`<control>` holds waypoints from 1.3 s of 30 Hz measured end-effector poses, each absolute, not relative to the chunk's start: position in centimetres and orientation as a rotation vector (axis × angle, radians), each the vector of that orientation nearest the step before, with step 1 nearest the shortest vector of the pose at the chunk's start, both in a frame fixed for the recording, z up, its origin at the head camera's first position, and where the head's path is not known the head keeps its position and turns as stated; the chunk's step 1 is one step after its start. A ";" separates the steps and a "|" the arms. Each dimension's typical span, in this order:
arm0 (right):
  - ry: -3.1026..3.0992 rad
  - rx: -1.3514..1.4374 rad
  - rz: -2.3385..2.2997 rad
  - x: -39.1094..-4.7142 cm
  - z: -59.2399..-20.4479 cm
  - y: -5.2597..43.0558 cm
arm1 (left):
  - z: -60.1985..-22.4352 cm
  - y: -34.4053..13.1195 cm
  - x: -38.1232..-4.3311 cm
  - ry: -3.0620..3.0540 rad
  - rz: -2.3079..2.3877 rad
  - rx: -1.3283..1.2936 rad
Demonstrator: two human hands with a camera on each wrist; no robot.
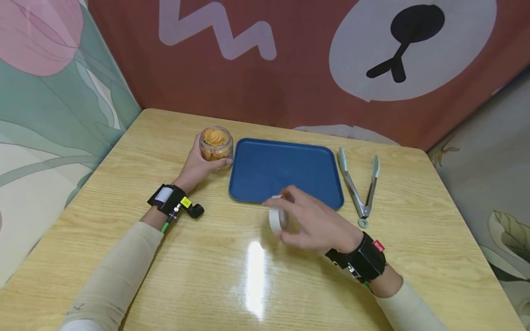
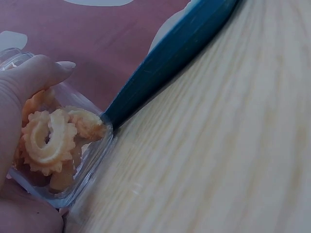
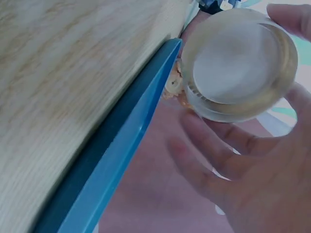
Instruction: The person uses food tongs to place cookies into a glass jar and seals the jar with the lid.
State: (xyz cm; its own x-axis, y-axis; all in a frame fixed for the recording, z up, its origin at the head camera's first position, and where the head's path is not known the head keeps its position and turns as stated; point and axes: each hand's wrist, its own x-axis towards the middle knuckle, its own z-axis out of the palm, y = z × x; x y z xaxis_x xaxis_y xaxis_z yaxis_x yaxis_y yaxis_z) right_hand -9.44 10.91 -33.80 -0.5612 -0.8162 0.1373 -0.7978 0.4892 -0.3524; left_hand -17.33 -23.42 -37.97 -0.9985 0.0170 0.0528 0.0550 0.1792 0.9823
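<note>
At the tray's left side stands a clear jar (image 1: 216,149) full of swirled, piped cookies (image 2: 48,138), its mouth uncovered. My left hand (image 1: 200,163) is wrapped round it, thumb across the front. My right hand (image 1: 316,223) holds a round whitish lid (image 1: 275,217) on edge above the table, near the tray's front edge. In the right wrist view the lid (image 3: 238,65) shows its hollow inner side, gripped at the rim between thumb and fingers. The jar's base is partly hidden by the left hand.
A blue tray (image 1: 285,170) lies in the middle of the wooden table (image 1: 198,271). Right of it rest tongs (image 1: 360,193), spread apart, with pale blue tips pointing away. A patterned cloth (image 1: 290,87) hangs behind the table's back edge.
</note>
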 end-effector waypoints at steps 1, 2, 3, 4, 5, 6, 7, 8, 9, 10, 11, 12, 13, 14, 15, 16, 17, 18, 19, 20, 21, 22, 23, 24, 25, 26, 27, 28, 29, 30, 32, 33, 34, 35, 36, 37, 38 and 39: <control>2.688 -1.469 -0.601 -9.5 -33.7 10.9 | -37.9 -23.5 -17.3 -2.388 -1.992 -0.071; 2.707 -1.491 -0.612 -9.6 -33.6 10.8 | -37.9 -23.5 -17.3 -2.387 -1.990 -0.069; 2.722 -1.501 -0.631 -9.6 -33.5 10.8 | -37.8 -23.5 -17.3 -2.386 -1.988 -0.066; 2.734 -1.506 -0.651 -9.7 -33.4 10.8 | -37.8 -23.5 -17.3 -2.386 -1.987 -0.062; 2.744 -1.503 -0.669 -9.7 -33.4 10.8 | -37.8 -23.5 -17.2 -2.386 -1.989 -0.059; 2.761 -1.497 -0.676 -9.8 -33.3 10.8 | -37.8 -23.5 -17.2 -2.387 -1.990 -0.059; 2.770 -1.491 -0.688 -9.9 -33.3 10.8 | -37.8 -23.6 -17.2 -2.389 -1.991 -0.060; 2.774 -1.489 -0.701 -9.9 -33.3 10.9 | -37.8 -23.6 -17.2 -2.391 -1.991 -0.060; 2.775 -1.480 -0.714 -10.0 -33.3 11.0 | -37.8 -23.6 -17.2 -2.393 -1.992 -0.060; 2.773 -1.472 -0.733 -10.1 -33.3 11.1 | -38.1 -23.6 -17.4 -2.389 -1.996 -0.061; 2.765 -1.460 -0.756 -10.2 -33.4 11.1 | -38.4 -23.6 -17.6 -2.385 -1.998 -0.062; 2.754 -1.441 -0.782 -10.3 -33.5 11.2 | -38.7 -23.7 -17.8 -2.384 -1.996 -0.063; 2.735 -1.420 -0.812 -10.4 -33.5 11.3 | -39.1 -23.8 -18.0 -2.382 -1.993 -0.063; 2.714 -1.400 -0.840 -10.6 -33.6 11.4 | -39.4 -23.8 -18.2 -2.379 -1.992 -0.060; 2.698 -1.376 -0.863 -10.7 -33.7 11.5 | -39.8 -23.9 -18.4 -2.378 -1.990 -0.055; 2.685 -1.352 -0.884 -10.8 -33.8 11.5 | -40.2 -24.0 -18.7 -2.375 -1.989 -0.052; 2.674 -1.330 -0.906 -11.0 -33.8 11.6 | -40.3 -24.1 -18.7 -2.375 -1.983 -0.049; 2.667 -1.308 -0.923 -11.2 -33.8 11.7 | -40.4 -24.1 -18.8 -2.374 -1.978 -0.049; 2.662 -1.294 -0.937 -11.4 -33.8 11.8 | -40.5 -24.1 -18.8 -2.370 -1.972 -0.047; 2.664 -1.288 -0.948 -11.6 -33.8 11.9 | -40.5 -24.1 -18.8 -2.363 -1.971 -0.044; 2.670 -1.283 -0.956 -11.8 -33.7 12.0 | -40.5 -24.0 -18.8 -2.358 -1.967 -0.037; 2.674 -1.287 -0.964 -12.0 -33.6 12.2 | -40.4 -24.0 -18.8 -2.353 -1.963 -0.034; 2.681 -1.299 -0.969 -12.2 -33.4 12.3 | -40.4 -23.9 -18.8 -2.350 -1.960 -0.030; 2.695 -1.308 -0.963 -12.4 -33.2 12.5 | -40.4 -23.9 -18.8 -2.347 -1.960 -0.022; 2.711 -1.320 -0.959 -12.6 -32.9 12.7 | -40.4 -23.8 -18.8 -2.345 -1.957 -0.012; 2.726 -1.331 -0.951 -12.8 -32.5 12.9 | -40.3 -23.8 -18.7 -2.344 -1.958 0.000; 2.742 -1.335 -0.943 -13.1 -32.1 13.1 | -40.2 -23.7 -18.7 -2.343 -1.960 0.008; 2.759 -1.338 -0.932 -13.4 -31.6 13.3 | -40.1 -23.6 -18.7 -2.344 -1.959 0.011; 2.777 -1.336 -0.919 -13.6 -31.1 13.4 | -40.1 -23.6 -18.7 -2.344 -1.957 0.015; 2.797 -1.331 -0.902 -13.9 -30.5 13.6 | -40.0 -23.5 -18.7 -2.344 -1.952 0.015; 2.814 -1.327 -0.883 -14.4 -29.4 13.6 | -39.8 -23.5 -18.6 -2.344 -1.946 0.019; 2.818 -1.332 -0.877 -14.6 -28.8 13.6 | -39.7 -23.5 -18.6 -2.343 -1.941 0.015; 2.821 -1.346 -0.871 -14.8 -28.3 13.6 | -39.6 -23.4 -18.6 -2.348 -1.930 0.013; 2.821 -1.358 -0.869 -15.1 -27.8 13.6 | -39.5 -23.4 -18.6 -2.352 -1.921 0.011; 2.821 -1.376 -0.868 -15.3 -27.3 13.5 | -39.3 -23.3 -18.5 -2.357 -1.915 0.007; 2.814 -1.396 -0.872 -15.6 -26.9 13.5 | -39.1 -23.2 -18.4 -2.366 -1.907 0.008; 2.810 -1.412 -0.872 -15.8 -26.4 13.4 | -38.9 -23.1 -18.4 -2.372 -1.903 0.001; 2.799 -1.430 -0.872 -16.0 -26.0 13.3 | -38.6 -23.0 -18.2 -2.380 -1.902 -0.009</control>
State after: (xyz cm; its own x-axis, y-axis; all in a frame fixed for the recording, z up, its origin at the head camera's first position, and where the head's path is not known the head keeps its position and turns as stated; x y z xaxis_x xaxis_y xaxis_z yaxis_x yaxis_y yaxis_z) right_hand -15.95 13.28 -26.04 -0.6098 -0.7175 0.3366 -0.7818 0.4748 -0.4042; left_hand -18.21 -23.00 -38.61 -0.9955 -0.0546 0.0778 0.0639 0.2223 0.9729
